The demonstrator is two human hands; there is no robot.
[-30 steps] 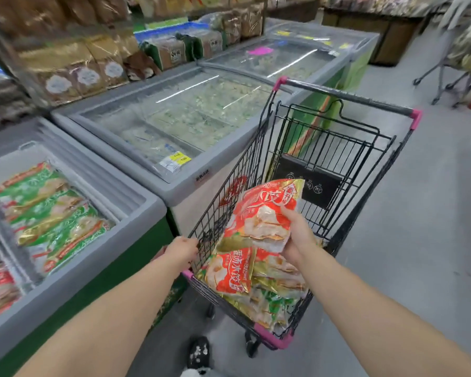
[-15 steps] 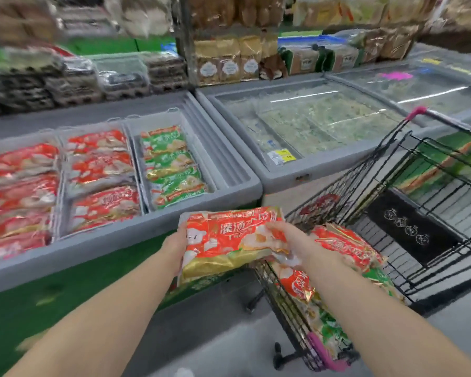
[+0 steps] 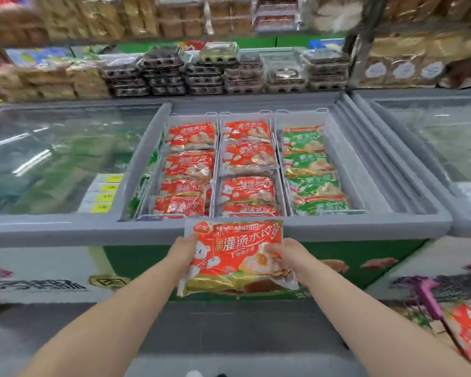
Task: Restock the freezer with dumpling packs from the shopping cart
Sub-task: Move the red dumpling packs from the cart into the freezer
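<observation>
A person stands at an open chest freezer [image 3: 337, 227] in a shop, seen from their own head, both bare arms reaching forward.

A red dumpling pack [image 3: 235, 257] is held in the air just in front of the freezer's near rim, level with its middle basket and not yet over the opening. The left hand [image 3: 184, 250] grips the pack's left edge. The right hand [image 3: 288, 255] grips its right edge, with the thumb laid across the front. Both hands are curled round the bag.

Big white characters on the pack read 灌汤水饺. A round red-and-white logo in its upper left corner appears to read 三全. A small gold tag and the finer print are too blurred to read. A cartoon white bear and pictured dumplings fill the lower half, above a gold band.

Inside the freezer, the left and middle baskets hold matching red packs [image 3: 246, 156], and the right basket holds green packs [image 3: 307, 170]. Yellow price labels [image 3: 104, 194] sit under the glass lid on the freezer's left. Stacked egg cartons [image 3: 201, 74] stand on the shelf behind the freezer. The shopping cart [image 3: 430, 297], with its pink handle, is to the freezer's front right.

The pack is probably a soft film bag of loose frozen pieces: fairly heavy, lumpy, likely to sag and perhaps slick. Holding both side edges, or supporting it underneath, looks safest, and it should be lowered rather than dropped.
</observation>
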